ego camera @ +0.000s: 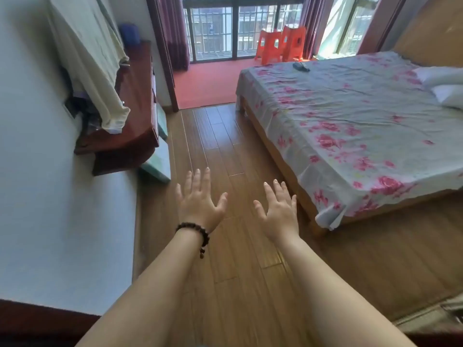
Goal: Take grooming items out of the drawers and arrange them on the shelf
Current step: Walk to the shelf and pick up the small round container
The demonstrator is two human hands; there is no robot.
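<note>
Both arms stretch out in front of me over the wooden floor. My left hand (199, 199), with a dark bead bracelet on its wrist, has its fingers spread and holds nothing. My right hand (278, 209) is spread the same way, empty, about a hand's width to the right. A dark red wooden dresser (135, 96) with drawer fronts stands against the left wall, well ahead of my left hand. Its drawers look closed. No grooming items can be made out.
A pale cloth (92, 58) drapes over something on the dresser. A bed (350, 126) with a floral sheet fills the right side, a dark object (301, 66) lying on it. Orange plastic stools (281, 45) stand by the barred window. A greenish panel (160, 159) leans beside the dresser.
</note>
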